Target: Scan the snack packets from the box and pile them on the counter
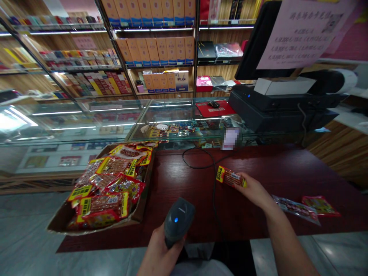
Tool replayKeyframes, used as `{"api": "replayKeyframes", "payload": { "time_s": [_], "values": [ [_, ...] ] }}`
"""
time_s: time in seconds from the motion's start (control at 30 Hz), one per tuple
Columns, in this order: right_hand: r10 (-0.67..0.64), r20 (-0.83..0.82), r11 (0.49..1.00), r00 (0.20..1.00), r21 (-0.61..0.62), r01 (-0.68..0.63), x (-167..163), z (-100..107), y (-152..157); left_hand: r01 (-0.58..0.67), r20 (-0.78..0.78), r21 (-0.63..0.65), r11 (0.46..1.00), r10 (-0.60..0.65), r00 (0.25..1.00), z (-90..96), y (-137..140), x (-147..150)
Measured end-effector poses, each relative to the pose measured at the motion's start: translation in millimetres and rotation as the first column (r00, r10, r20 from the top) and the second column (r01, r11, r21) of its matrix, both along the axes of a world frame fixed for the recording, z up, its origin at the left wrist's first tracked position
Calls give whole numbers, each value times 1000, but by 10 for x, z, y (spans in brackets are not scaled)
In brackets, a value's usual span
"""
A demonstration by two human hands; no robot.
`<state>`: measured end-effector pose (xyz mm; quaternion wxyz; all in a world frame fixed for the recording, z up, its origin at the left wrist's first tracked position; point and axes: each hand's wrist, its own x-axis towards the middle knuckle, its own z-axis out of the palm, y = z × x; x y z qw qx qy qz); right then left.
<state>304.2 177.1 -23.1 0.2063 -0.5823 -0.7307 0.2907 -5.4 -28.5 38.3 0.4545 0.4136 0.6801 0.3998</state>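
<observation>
In my left hand point(164, 251) is a dark barcode scanner point(178, 219) with a blue light showing on top; my fingers wrap its handle. My right hand point(254, 190) grips one end of a red and yellow snack packet point(230, 176) just over the dark red table point(184, 191). Its other end points left, toward the black cable point(214, 191). To the left of the scanner, an open cardboard box point(146, 207) is heaped with similar packets point(105, 205).
Two more packets, a clear one point(296, 209) and a red one point(320, 205), lie right of my right forearm. Behind the table stands a glass display counter point(115, 119) with a mouse point(213, 104) on a red mat. A monitor point(253, 42) stands at the right.
</observation>
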Motion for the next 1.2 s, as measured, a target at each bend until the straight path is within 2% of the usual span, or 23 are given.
{"api": "replayKeyframes", "payload": {
  "time_s": [0.17, 0.27, 0.4, 0.57, 0.8, 0.9, 1.0, 1.1, 1.13, 1.2],
  "values": [
    [-57, -209, 997, 976, 37, 66, -508, 23, -399, 161, -18, 44, 986, -161, 987, 85, 18, 26],
    [-82, -350, 995, 933, 26, 97, -801, 107, -571, 184, -26, 60, 981, -183, 983, 100, 33, 40],
    [-98, -429, 991, 898, 39, 127, -1036, 119, -626, 169, -40, 59, 984, -166, 985, 98, 17, 41],
    [-106, -458, 984, 883, 76, 158, -1131, 38, -606, 182, -22, 54, 982, -182, 983, 78, -30, 21],
    [-95, -505, 993, 858, 6, 114, -1169, 75, -678, 151, 6, 46, 987, -152, 988, 79, -44, 2],
    [-79, -565, 996, 821, -19, 82, -1257, 85, -648, 107, 23, 32, 994, -107, 994, 46, -75, -15],
    [-33, -653, 999, 757, -21, 26, -1480, 191, -511, 1, 65, -18, 1000, 1, 998, -23, -143, -71],
    [109, -643, 992, 758, 120, -41, -1884, 477, -340, -113, 86, -64, 992, 118, 989, -84, -223, -166],
    [217, -575, 964, 789, 253, -81, -2058, 599, -291, -138, 91, -75, 988, 144, 985, -97, -248, -199],
    [428, -375, 838, 822, 506, -206, -2451, 832, -214, -174, 95, -80, 981, 181, 979, -112, -288, -255]
  ]
}}
